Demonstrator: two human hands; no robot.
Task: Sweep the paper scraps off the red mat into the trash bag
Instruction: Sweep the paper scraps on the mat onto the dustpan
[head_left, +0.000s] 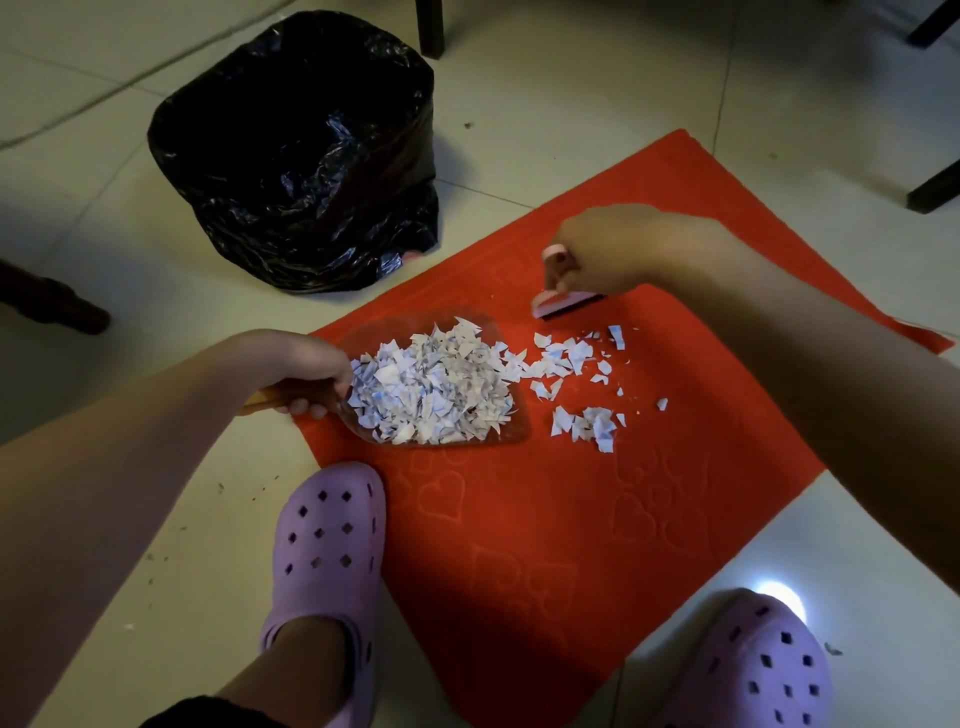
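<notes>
Scraps of white paper (434, 387), torn small and marked with faint blue print, lie heaped in a clear plastic dustpan (511, 434) resting flat on the red rectangular mat (519, 519) with embossed hearts. Left hand (306, 364) is closed round the dustpan's translucent handle at the mat's left edge, fingers curled under it. More loose scraps (576, 384) sit scattered on the mat just beside the pan's open mouth, some touching the heap, a small cluster apart toward the near side.

Right hand (597, 254) grips a small pink hand brush (563, 301) from above; dark bristles point down, at or just above the mat beyond the loose scraps. Contact with the mat cannot be told.

Black plastic trash bag (306, 161), lining a bin and open at the top, stands on the pale tiled floor (571, 93) beyond the mat's far-left edge, near the dustpan but not touching it.

Two lilac perforated clogs (327, 545) at the near side: left one half on the mat's edge, right one on tile beside a bright light spot.
</notes>
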